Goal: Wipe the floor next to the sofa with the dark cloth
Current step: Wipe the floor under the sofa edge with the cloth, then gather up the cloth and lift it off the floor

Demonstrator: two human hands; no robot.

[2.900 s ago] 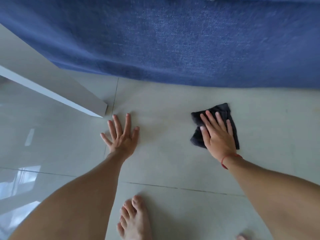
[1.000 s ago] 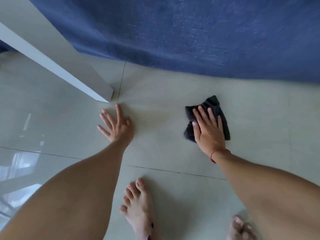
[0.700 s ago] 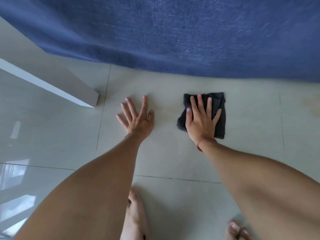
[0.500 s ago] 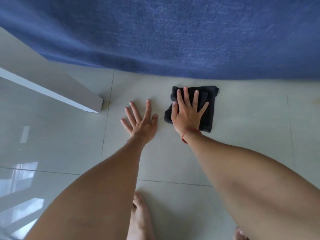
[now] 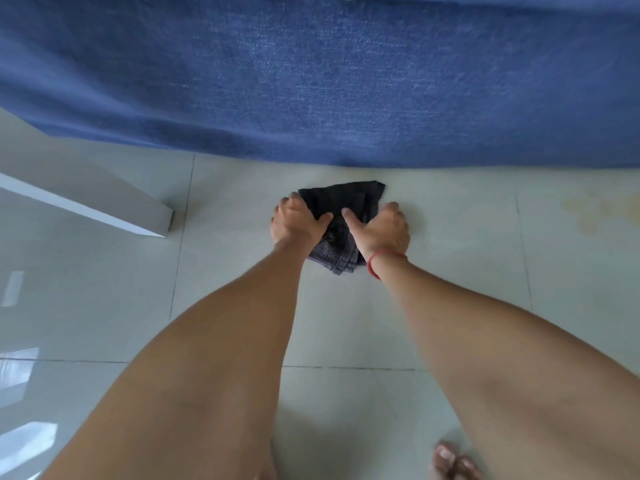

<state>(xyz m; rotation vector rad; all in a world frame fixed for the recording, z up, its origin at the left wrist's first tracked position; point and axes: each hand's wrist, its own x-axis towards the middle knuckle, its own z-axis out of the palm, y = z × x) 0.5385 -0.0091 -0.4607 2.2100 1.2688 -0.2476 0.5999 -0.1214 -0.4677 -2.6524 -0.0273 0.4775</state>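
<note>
- Lying on the pale tiled floor just in front of the blue sofa, the dark cloth is bunched between both hands, its near corner pointing back toward the person.
- The left hand grips the cloth's left edge, fingers curled down over it and thumb pressed onto the fabric.
- The right hand holds the right edge the same way, thumb on top of the cloth, fingers curled at its far side; whether they tuck under the cloth cannot be told.
- A red string circles the right wrist.
- A white panel ends on the floor to the left, well apart from the cloth.
- A yellowish stain marks the tile to the right.
- Bare toes show at the bottom edge.
</note>
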